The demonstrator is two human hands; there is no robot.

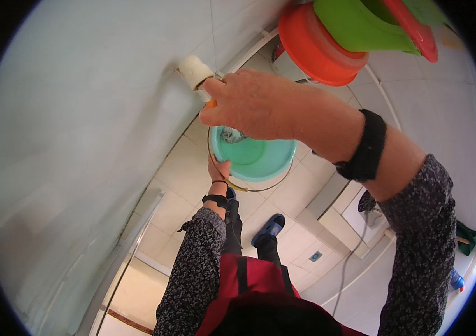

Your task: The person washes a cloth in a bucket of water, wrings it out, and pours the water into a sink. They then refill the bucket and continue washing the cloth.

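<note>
My right hand [246, 103] is closed around something with an orange part showing at the fingers, against the tiled wall [107, 84]. Just beyond the fingertips is a cream-coloured roll [196, 71], close to the wall; whether the hand holds it cannot be told. Lower down, my left hand [219, 169] grips the rim of a turquoise plastic bucket [271, 157]. The bucket contains greenish liquid and a crumpled, clear-looking item [233, 135], partly hidden by my right hand. Its wire handle with a yellow grip [236, 186] hangs down on the near side.
Orange [317, 46] and green plastic basins [355, 29] are stacked at the upper right, above a whitish container [290, 65]. A glass panel edge [141, 231] stands at lower left. A floor drain [315, 256] and a white fixture [362, 218] lie to the right.
</note>
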